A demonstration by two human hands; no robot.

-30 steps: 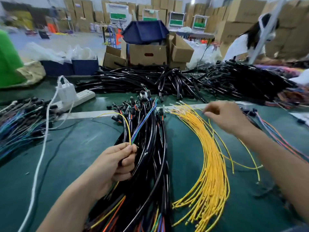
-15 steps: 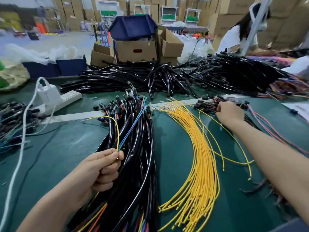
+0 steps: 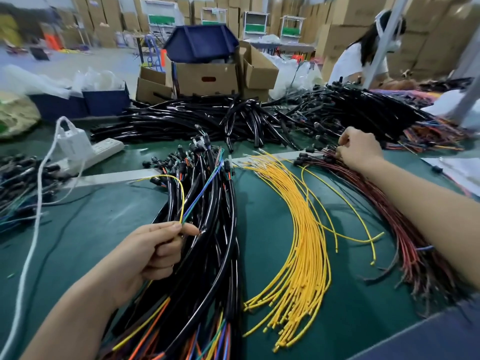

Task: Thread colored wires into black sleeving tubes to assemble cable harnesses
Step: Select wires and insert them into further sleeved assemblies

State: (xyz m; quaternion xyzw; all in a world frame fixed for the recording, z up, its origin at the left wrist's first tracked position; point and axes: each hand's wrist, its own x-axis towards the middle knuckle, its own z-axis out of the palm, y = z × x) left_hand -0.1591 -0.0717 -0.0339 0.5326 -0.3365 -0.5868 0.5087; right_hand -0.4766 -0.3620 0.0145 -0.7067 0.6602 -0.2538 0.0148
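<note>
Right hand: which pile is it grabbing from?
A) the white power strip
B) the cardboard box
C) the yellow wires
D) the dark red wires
D: the right hand has its fingers curled on the far ends of the dark red wires, while the yellow wires lie apart on its left.

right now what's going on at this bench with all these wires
A person is building cable harnesses at a green table. The left hand pinches the ends of a few thin colored wires, yellow, blue and green, above a pile of black sleeved harnesses. To the right of a fan of yellow wires, the right hand curls its fingers into the far ends of the dark red wires, apparently picking one out.
</note>
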